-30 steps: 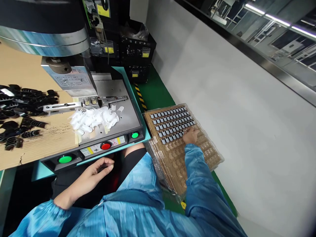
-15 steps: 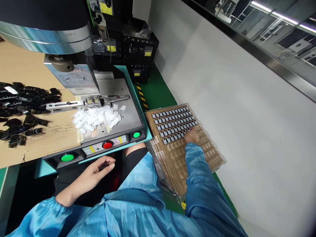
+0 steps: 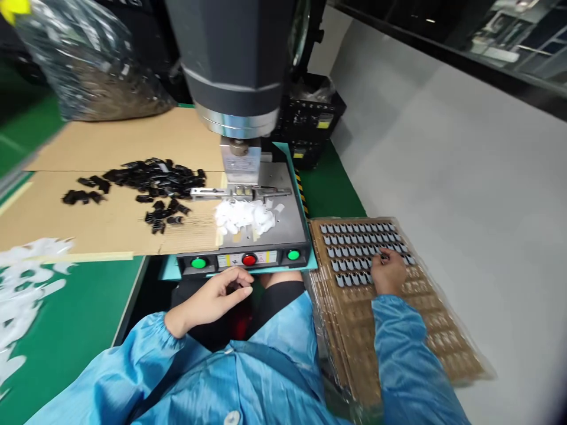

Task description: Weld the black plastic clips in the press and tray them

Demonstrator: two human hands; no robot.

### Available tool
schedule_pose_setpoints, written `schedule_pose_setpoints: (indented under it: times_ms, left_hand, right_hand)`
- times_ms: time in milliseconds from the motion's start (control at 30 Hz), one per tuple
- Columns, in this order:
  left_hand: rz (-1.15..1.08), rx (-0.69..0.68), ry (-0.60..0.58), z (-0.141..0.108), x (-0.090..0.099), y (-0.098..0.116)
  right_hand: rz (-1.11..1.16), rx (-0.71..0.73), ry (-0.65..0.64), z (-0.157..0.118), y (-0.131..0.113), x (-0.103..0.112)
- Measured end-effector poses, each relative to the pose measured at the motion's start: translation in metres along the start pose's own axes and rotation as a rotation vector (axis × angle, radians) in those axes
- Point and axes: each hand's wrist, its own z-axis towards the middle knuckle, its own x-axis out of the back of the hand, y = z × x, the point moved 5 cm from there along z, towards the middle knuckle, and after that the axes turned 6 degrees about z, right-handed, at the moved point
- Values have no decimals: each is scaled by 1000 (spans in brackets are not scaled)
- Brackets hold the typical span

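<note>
My right hand (image 3: 388, 271) is over the clear plastic tray (image 3: 361, 313), at the end of the lowest filled row. Its fingers are pinched together, and what they hold, if anything, is hidden among the small grey-and-black parts (image 3: 354, 251) set in rows there. In front of the press base, my left hand (image 3: 217, 298) hangs over my lap, fingers loosely curled and thumb apart, with nothing in it. Above it are a red button (image 3: 249, 260) and two green buttons (image 3: 199, 263). White plastic pieces (image 3: 245, 216) lie heaped on the metal plate beneath the press head (image 3: 241, 159).
Black plastic parts (image 3: 159, 180) are scattered over the cardboard (image 3: 106, 227). More white pieces (image 3: 26, 289) lie on the green table at left. A plastic bag (image 3: 101, 65) stands at the back. Black bins (image 3: 310, 118) stand behind the press, beside a grey wall (image 3: 443, 159).
The view has swung left, so the bag and green table now show. My right hand is still at the tray, its fingers still at the lowest filled row. My left hand keeps its pose.
</note>
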Motion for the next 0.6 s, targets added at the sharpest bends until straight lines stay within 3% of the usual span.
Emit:
schedule_pose_setpoints:
  times_ms: [133, 267, 333, 433, 600]
  left_hand:
    - [316, -182, 218, 5, 44, 23]
    - [661, -253, 425, 18, 88, 21]
    - [782, -265, 460, 27, 103, 16]
    - [928, -287, 441, 39, 112, 10]
    - [1137, -298, 321, 51, 111, 13]
  right_hand:
    - [323, 298, 1, -8, -119, 7]
    - [475, 632, -204, -46, -246, 5]
    - [505, 785, -294, -68, -293, -1]
    - [472, 897, -357, -90, -333, -16]
    - [395, 988, -325, -101, -351, -32]
